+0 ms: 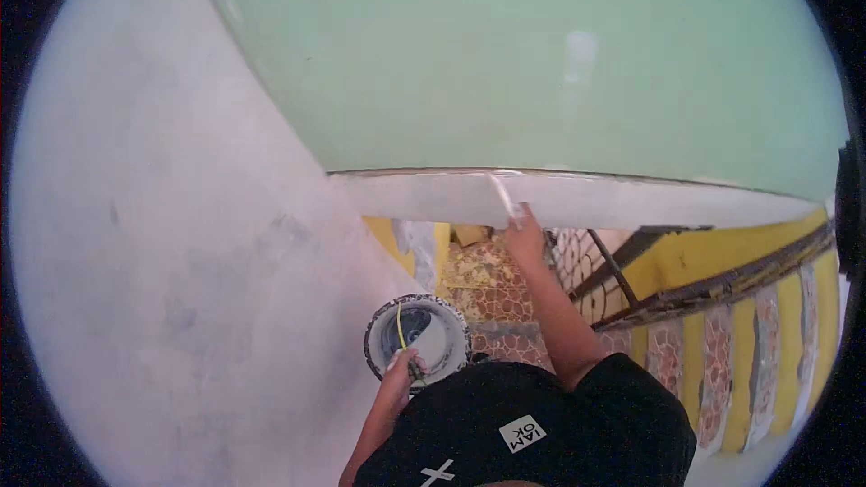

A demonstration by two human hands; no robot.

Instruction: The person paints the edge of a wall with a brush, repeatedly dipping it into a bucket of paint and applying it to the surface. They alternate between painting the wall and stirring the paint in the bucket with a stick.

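Observation:
My right hand (524, 230) is closed round a thin whitish brush (502, 191), whose tip touches the white strip (613, 199) just under the edge of the green wall (541, 63). Lower down and to the left, my left hand (405, 367) grips the thin yellow-green handle (400, 326) of a paint-spattered bucket (461, 334). Inside the bucket is a light grey or white content, with a dark area on its left side.
A whitish wall (162, 216) fills the left. Below the strip lie a red-patterned tiled floor (492, 293), a dark metal railing (613, 271) and yellow-edged stairs (690, 361) at the right. A black shirt (577, 415) covers my body.

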